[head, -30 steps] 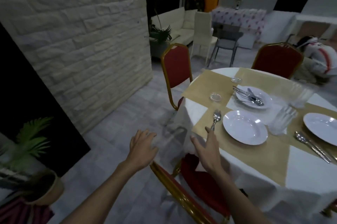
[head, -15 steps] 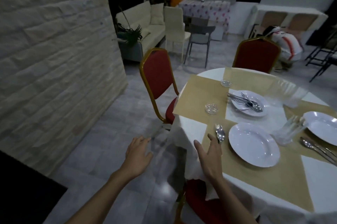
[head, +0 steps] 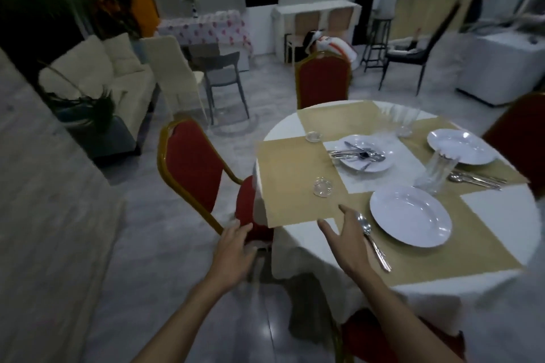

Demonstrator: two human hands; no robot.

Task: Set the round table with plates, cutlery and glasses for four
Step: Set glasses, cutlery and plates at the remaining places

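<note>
The round table [head: 489,215] has a white cloth and tan placemats. A white plate [head: 410,219] lies nearest me with a spoon [head: 372,240] to its left. A middle plate [head: 364,157] carries loose cutlery. A third plate [head: 460,146] sits at the right with cutlery [head: 474,179] beside it. A tall glass [head: 436,172] stands between the plates, another glass [head: 403,120] is farther back, and two small glass dishes [head: 322,186] lie on the left mats. My right hand [head: 348,240] hovers open over the table edge, just left of the spoon. My left hand [head: 234,253] is open and empty beside the table.
A red chair with a gold frame [head: 194,173] stands at the table's left, close to my left hand. Another red chair [head: 323,79] is at the far side, one at the right edge [head: 519,138], one below me. A sofa, more chairs and a person sit farther back.
The view has swung right and over the table. Both hands stay open and empty; my right hand has come forward over the table edge beside the spoon.
</note>
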